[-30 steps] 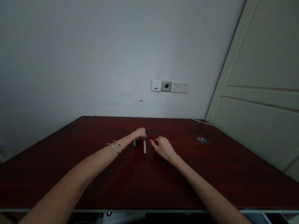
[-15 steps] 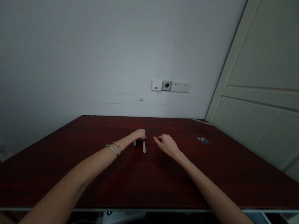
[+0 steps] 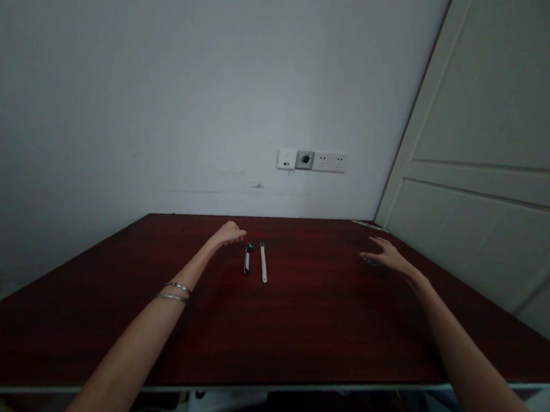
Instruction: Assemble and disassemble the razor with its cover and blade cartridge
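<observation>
Dark red tabletop (image 3: pixel 312 336) bears a teal item (image 3: pixel 370 262), mostly hidden under the nearer right hand (image 3: pixel 388 255), fingers spread, contact unclear; the left hand (image 3: pixel 228 233), fingers curled, is just left of a lengthwise-lying razor-like tool (image 3: pixel 246 262), near a white strip (image 3: pixel 263 264).

A: Back of the room?
B: Pale wall (image 3: pixel 169 96). Dark smudge (image 3: pixel 257 185) low down, faint scuff line (image 3: pixel 200 192) to its left.
A: Fittings?
B: Side by side: white plate (image 3: pixel 286 159), grey-framed plate (image 3: pixel 304 160), double socket (image 3: pixel 330 162).
A: Right side?
B: Panelled door (image 3: pixel 495 122), pale.
A: Furniture?
B: Dark red table (image 3: pixel 312 336), pale strip (image 3: pixel 369 225) by its far right corner. Beneath: white box (image 3: pixel 226 404), cable (image 3: pixel 154 410) just left.
</observation>
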`<move>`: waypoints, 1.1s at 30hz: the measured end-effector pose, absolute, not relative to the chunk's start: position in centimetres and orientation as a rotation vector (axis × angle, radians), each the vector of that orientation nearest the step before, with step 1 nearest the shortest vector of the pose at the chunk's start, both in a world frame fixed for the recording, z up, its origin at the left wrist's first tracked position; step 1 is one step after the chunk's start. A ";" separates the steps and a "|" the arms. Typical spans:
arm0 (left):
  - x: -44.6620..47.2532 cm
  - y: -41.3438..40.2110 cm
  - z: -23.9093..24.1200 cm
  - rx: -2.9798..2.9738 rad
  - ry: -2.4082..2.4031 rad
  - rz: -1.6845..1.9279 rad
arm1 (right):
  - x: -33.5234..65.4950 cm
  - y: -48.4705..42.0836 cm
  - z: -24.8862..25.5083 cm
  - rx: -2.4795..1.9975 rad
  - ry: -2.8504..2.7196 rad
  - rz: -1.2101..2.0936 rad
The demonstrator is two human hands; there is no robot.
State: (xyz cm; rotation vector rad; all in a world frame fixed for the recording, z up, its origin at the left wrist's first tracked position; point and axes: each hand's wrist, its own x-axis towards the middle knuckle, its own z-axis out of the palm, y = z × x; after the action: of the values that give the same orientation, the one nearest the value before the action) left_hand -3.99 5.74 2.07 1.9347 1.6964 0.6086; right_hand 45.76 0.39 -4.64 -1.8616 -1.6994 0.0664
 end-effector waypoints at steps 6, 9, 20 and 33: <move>-7.1 7.3 0.0 1.597 1.692 0.993 | 49.7 0.2 -7.7 -1.788 -1.755 0.378; -7.6 7.3 -0.9 1.549 1.687 1.026 | 50.4 1.3 -8.3 -1.779 -1.773 0.415; -8.4 6.9 -2.7 1.489 1.494 1.270 | 51.2 2.4 -8.6 -1.691 -1.735 0.616; -8.3 6.8 -3.9 1.477 1.483 1.257 | 48.9 2.9 -8.2 -1.634 -1.512 0.379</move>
State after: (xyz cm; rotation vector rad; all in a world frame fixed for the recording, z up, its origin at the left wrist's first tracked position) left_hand -8.26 6.79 -3.95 1.4769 1.4826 1.2570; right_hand 48.88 2.92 -8.21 -1.6337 -1.5122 0.3788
